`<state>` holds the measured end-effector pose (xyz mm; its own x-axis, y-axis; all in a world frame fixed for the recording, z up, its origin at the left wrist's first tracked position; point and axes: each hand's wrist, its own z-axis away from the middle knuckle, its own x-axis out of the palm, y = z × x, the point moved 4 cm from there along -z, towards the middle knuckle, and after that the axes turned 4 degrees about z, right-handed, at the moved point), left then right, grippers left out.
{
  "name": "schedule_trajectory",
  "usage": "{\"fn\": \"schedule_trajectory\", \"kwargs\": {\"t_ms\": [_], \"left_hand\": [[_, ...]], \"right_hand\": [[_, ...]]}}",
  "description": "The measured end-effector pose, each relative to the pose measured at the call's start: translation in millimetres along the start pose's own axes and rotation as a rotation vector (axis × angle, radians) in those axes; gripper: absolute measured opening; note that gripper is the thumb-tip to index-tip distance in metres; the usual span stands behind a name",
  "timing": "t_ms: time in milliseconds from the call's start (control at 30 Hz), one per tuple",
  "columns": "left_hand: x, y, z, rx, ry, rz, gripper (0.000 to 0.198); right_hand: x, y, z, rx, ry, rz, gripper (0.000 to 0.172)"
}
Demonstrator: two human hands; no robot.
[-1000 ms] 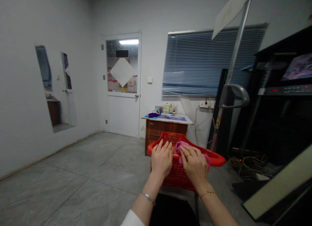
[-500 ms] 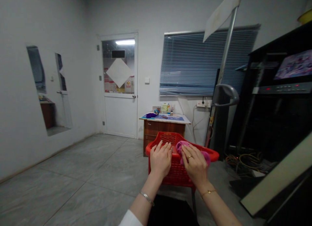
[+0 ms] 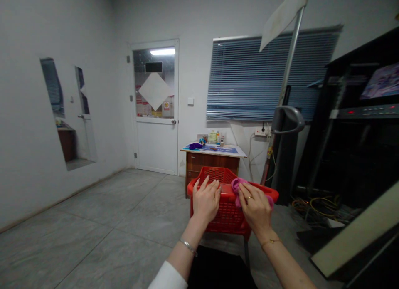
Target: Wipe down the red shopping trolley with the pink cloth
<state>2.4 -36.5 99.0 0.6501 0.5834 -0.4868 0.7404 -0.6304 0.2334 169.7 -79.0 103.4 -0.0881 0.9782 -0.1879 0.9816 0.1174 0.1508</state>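
A red plastic shopping cart [image 3: 227, 216] with a perforated basket stands right in front of me. My left hand [image 3: 206, 201] lies on the left part of its near rim, fingers stretched forward over the edge. On the right part of that rim, my right hand [image 3: 256, 203] presses a bunched pink cloth [image 3: 237, 184]. Its fingers are closed over the cloth, which pokes out on both sides of the hand. The palms and the undersides of the fingers are hidden.
Beyond the cart is a wooden desk [image 3: 215, 160] with a purple cloth [image 3: 195, 146] and small bottles on top. At right stand a pole with a grey handle [image 3: 288, 119], a dark rack [image 3: 349, 156] and loose cables [image 3: 324, 208]. A white door [image 3: 156, 147] closes the back wall.
My right hand has slid a little to the right along the rim with the pink cloth. My left hand stays almost in place. The view has shifted slightly.
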Motion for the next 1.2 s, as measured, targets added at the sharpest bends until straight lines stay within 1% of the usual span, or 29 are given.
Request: {"fn": "schedule_trajectory", "kwargs": {"t_ms": [100, 167, 233, 400, 467, 533, 800, 933, 1000, 1100, 1200], "left_hand": [[-2.0, -3.1, 0.1, 0.006, -0.005, 0.007, 0.03], [-4.2, -5.9, 0.3, 0.018, -0.016, 0.012, 0.03], [-6.7, -8.2, 0.6, 0.032, -0.022, 0.021, 0.03], [-10.1, -9.3, 1.3, 0.042, -0.02, 0.032, 0.029], [-10.8, -8.3, 1.6, 0.04, -0.019, 0.034, 0.029], [-12.7, -7.9, 2.3, 0.045, -0.022, 0.04, 0.029], [-30.9, -19.9, 6.5, 0.07, -0.07, 0.024, 0.031], [-34.4, -18.0, 9.8, 0.043, -0.083, -0.028, 0.032], [-34.5, -15.1, 11.7, -0.02, -0.07, -0.065, 0.035], [-33.9, -11.6, 14.4, -0.108, -0.052, -0.115, 0.039], [-33.5, -10.9, 16.7, -0.123, -0.054, -0.129, 0.039]], "right_hand": [[4.4, -28.3, -9.5, -0.048, -0.037, -0.054, 0.024], [6.1, -31.6, -11.6, -0.058, -0.066, -0.067, 0.022], [6.5, -20.5, -9.3, -0.054, -0.082, -0.063, 0.023], [3.2, 28.8, 1.5, 0.02, -0.068, 0.005, 0.021], [0.9, 38.2, 3.1, 0.039, -0.068, 0.026, 0.021], [-1.9, 38.9, 2.8, 0.05, -0.071, 0.029, 0.021], [-15.0, 18.7, 4.0, 0.058, -0.08, -0.003, 0.022], [-20.5, 10.6, 5.3, 0.073, -0.076, 0.016, 0.022], [-22.2, -1.3, 0.7, 0.081, -0.078, 0.028, 0.023], [-21.7, -32.3, -11.9, 0.042, -0.102, 0.006, 0.025], [-20.0, -59.4, -21.5, -0.015, -0.12, -0.038, 0.024]]}}
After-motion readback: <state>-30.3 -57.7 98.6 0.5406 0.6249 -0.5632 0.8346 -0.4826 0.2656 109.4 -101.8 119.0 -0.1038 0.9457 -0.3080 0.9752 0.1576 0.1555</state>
